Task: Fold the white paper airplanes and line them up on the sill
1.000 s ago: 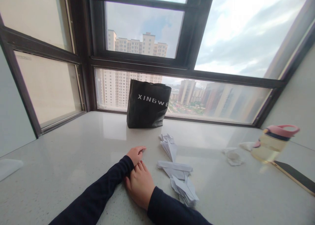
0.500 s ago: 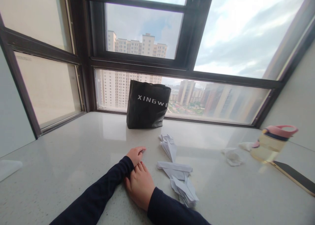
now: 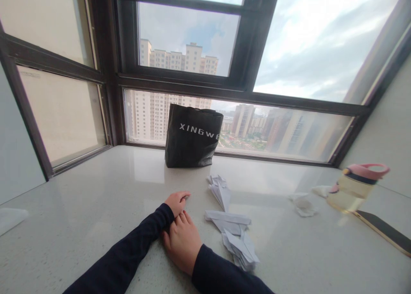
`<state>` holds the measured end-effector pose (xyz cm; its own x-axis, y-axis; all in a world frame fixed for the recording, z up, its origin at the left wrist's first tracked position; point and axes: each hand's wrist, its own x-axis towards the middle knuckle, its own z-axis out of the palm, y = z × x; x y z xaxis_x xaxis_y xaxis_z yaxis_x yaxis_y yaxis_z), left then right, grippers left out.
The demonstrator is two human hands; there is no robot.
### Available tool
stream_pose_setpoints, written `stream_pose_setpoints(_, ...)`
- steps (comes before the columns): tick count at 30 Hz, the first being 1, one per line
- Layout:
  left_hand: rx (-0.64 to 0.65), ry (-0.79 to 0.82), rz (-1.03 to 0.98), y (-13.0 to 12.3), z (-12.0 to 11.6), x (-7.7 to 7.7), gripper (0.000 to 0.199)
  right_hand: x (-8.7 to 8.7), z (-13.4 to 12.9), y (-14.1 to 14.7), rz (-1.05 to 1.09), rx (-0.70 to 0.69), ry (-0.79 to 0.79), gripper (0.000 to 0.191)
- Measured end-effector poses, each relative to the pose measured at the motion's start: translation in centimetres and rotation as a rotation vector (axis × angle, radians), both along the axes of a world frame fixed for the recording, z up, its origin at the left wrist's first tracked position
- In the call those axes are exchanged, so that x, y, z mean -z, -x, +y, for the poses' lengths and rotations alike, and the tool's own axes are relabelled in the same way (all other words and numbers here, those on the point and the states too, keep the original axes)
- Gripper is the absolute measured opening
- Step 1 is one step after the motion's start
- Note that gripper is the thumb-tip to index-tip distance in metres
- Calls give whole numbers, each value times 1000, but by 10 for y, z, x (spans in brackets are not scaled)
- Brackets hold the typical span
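My left hand (image 3: 177,202) rests on the white speckled countertop (image 3: 96,225), its fingers loosely stretched to the right and nothing in them. Just below it lies my right hand (image 3: 183,242), palm down, with fingertips against the left wrist and the thumb apart by the left sleeve. It is open and holds nothing. To the right of both hands are folded white papers: a bunched piece (image 3: 219,192) farthest away, a long flat-edged piece (image 3: 227,220) in the middle, and a stack of several folded pieces (image 3: 240,249) nearest me, close to the right sleeve. The undersides of both hands are hidden.
A black bag (image 3: 193,137) with white letters stands upright by the window. At the right are crumpled tissue (image 3: 303,205), a clear bottle (image 3: 349,191) with a pink lid, and a phone (image 3: 385,230). A white piece (image 3: 13,220) lies at the left edge.
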<state>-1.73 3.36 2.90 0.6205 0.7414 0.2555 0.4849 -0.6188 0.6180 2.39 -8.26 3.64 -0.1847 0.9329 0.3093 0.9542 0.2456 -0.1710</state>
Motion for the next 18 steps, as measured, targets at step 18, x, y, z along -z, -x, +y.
stream_pose_setpoints(18,-2,8,2,1,-1,-2,40,-1,0,0,35,-3,8,45)
